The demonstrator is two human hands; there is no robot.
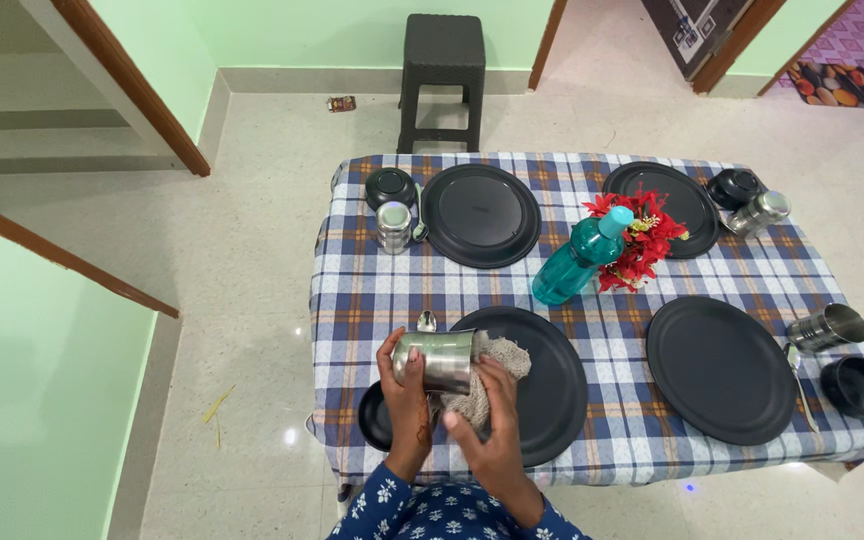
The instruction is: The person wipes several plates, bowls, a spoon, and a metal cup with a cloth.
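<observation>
While the left hand [404, 385] grips a steel tumbler [436, 358] tipped on its side, fingers wrapped round its base end, the right hand [487, 425] presses a coarse grey-brown cloth [492, 365] against the cup's mouth end, fingers closed on the fabric. Holding the tumbler sideways lets the cloth reach its rim and wall, as far as I can judge. Both hover just above the near-left black plate [547, 385], the landmark for everything else on the checked tablecloth [612, 445].

Touching that plate's left edge sits a small black bowl [372, 418], partly hidden by the left wrist; a spoon [426, 321] lies just beyond the plate's upper-left rim. Farther from the plate, across the table, another plate [480, 215] has its own tumbler [392, 227] and bowl [390, 186] at its left. To the right of the near-left plate rests a third plate [720, 368], with a tumbler [827, 328] lying tilted and a bowl [859, 387] beyond it. Between the plates, up and right of the landmark, a teal bottle [577, 260] leans beside red flowers [637, 240].
</observation>
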